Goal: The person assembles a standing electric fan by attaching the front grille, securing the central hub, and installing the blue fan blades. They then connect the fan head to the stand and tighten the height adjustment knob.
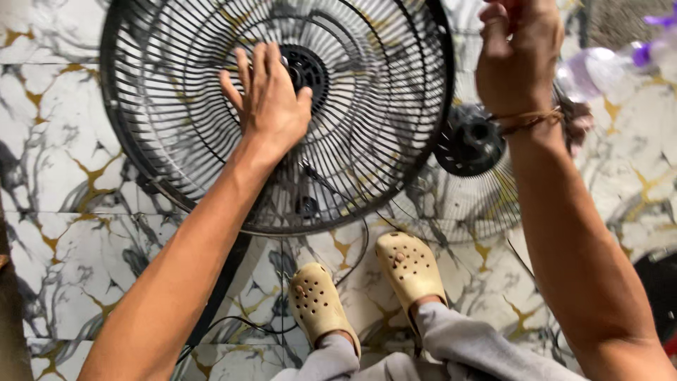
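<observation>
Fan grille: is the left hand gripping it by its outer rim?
No, the left hand lies flat against the fan grille beside its centre hub, away from the rim.

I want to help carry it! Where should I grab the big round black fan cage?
Best guess: grab the thick outer rim of the black fan cage, coming from its free left side. The rim is a sturdy ring; the inner wires are thin and close together. The left hand lies flat near the centre hub, not gripping.

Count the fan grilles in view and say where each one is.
2. One black grille is under the left hand. A second grille lies behind it on the marble floor, below the right hand, partly hidden.
</observation>
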